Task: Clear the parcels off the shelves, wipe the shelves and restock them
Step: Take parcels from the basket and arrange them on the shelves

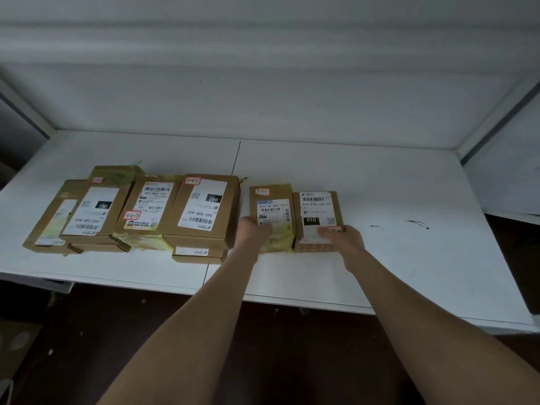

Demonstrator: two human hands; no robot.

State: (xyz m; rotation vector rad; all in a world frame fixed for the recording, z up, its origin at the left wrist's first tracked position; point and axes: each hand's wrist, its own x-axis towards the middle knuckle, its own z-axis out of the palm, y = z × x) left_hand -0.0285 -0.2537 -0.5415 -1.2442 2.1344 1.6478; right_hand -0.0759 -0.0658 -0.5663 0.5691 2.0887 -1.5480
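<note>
Reaching arms (187,325): two bare forearms stretch from the bottom of the frame, over a dark floor (73,331), to the front half of the shelf (394,282)
Left hand (252,229): grips the near end of the taped parcel (273,204), fingers curled close together over its top; the thumb is too blurred to tell
Right hand (344,236): holds the near right corner of the 010 parcel (317,206), fingers laid close together on its top label; the thumb is hidden
Two held parcels: flat on the shelf, labels up, side by side and touching, just right of the seam (237,162) in the board
Shelf surface: white, with a few dark marks (418,223) right of the right hand
Stack (204,206): brown labelled parcels in an overlapping row on the left half of the shelf, tilted against one another, some resting on lower boxes; near the taped parcel but apart from it
Wall (263,97): pale panel behind the shelf, with white uprights at both sides
</note>
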